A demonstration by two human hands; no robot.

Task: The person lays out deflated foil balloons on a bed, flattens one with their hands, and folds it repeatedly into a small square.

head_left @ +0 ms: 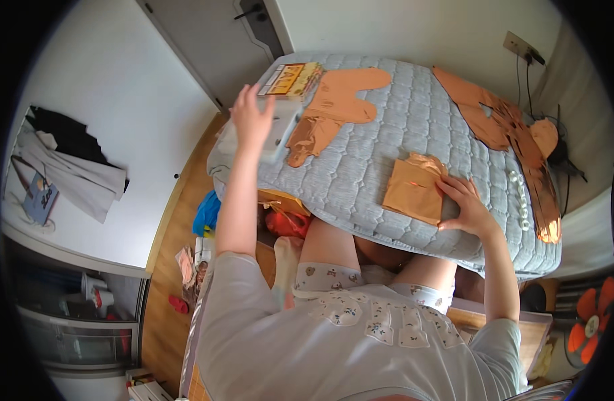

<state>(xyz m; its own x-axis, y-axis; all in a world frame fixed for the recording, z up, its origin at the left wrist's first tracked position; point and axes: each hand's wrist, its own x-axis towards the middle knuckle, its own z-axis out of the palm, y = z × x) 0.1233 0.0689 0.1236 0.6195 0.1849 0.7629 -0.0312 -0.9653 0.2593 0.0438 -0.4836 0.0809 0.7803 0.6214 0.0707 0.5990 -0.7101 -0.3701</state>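
Note:
My left hand (251, 119) is raised at the mattress's left side, with its fingers apart. It hovers at a clear plastic package (284, 131), and I cannot tell whether it touches it. My right hand (466, 206) rests its spread fingertips and thumb on the right edge of a folded copper-coloured foil balloon (414, 190). Between the hands, farther back, lies a flat copper foil balloon (343, 100) with rounded lobes. Another large flat foil balloon (477, 117) stretches along the right side. All of these lie on a grey quilted mattress (360, 160).
Behind the plastic package lies a yellow and white printed packet (293, 79). A clear coiled strip (519, 200) sits at the right edge. A red-orange fan (591, 321) stands at the lower right. Under the mattress's near edge is a red bag (287, 224); a blue bag (206, 214) is beside it.

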